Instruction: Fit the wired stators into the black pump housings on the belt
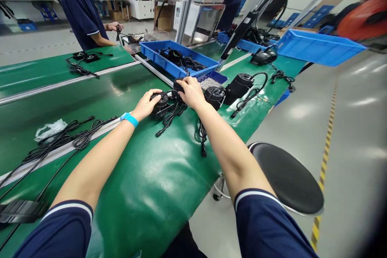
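My left hand (147,104), with a blue band at the wrist, has its fingers around the left side of a round black device (161,105) on the green mat (145,177). Just right of it, my right hand (191,90) grips the top of a second black device (179,84). Black cables with connectors (171,117) trail from the devices toward me. Close to the right of my right hand stand two more black cylindrical devices (215,96), (240,86), and a cable bundle (202,135) hangs down beside my forearm.
Behind my hands is a blue tray (151,54) of black parts, beside a small box of metal pieces (211,82). Long cables (86,139) and a plastic bag (50,130) lie left. A black stool (287,177) stands right. A person (83,20) works across the table.
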